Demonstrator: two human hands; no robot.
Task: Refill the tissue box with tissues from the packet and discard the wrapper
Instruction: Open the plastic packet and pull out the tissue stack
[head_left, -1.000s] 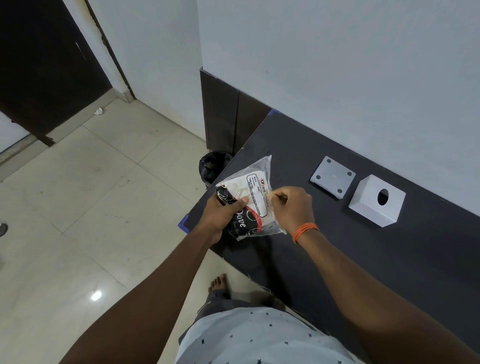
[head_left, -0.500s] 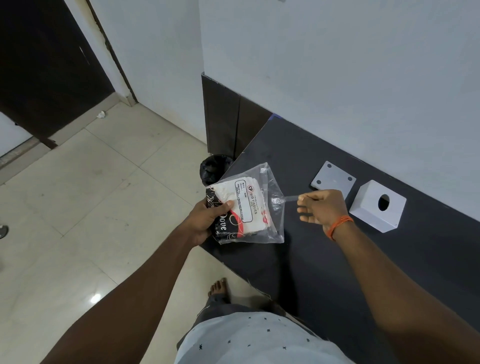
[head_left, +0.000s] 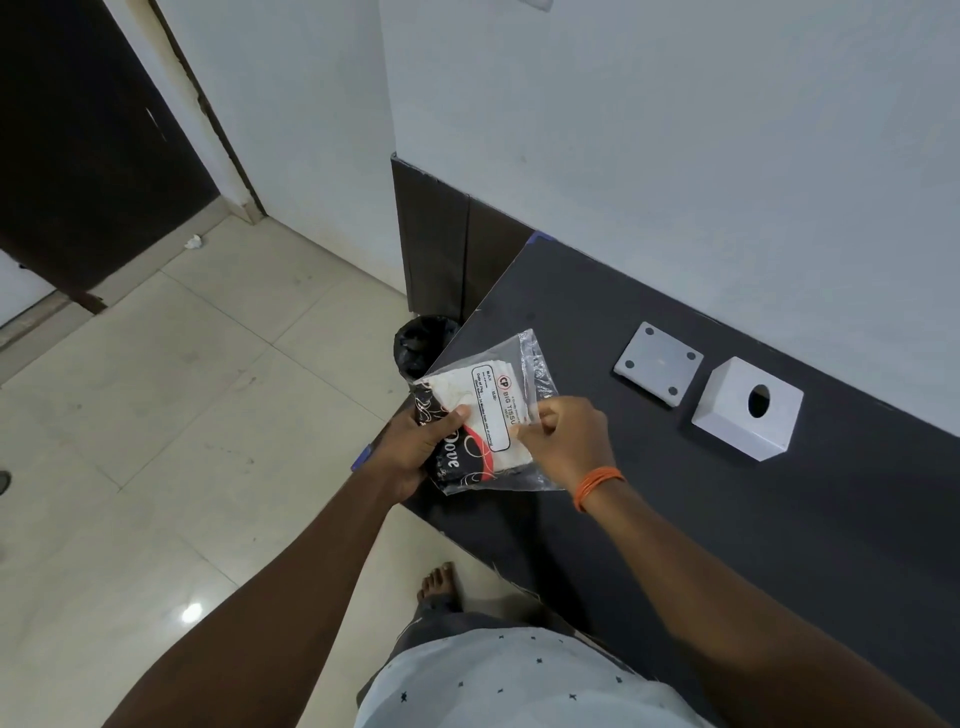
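Packet under opening; wrapper seal being worked.

The tissue packet (head_left: 485, 421) was held above the near corner of the dark surface (head_left: 727, 519), the left hand (head_left: 421, 447) clamped on its lower end. The right hand (head_left: 563, 441), seen half a second earlier drawn away with a stretched strip of film, had been returned to the wrapper, its grip pinched on the clear plastic; whether an opening had been made could not be confirmed. The tissue box (head_left: 748, 410) stood apart and unfilled, its base plate (head_left: 658, 364) beside it. The bin (head_left: 423, 345) was noted below the surface edge. No tissues were judged removed.
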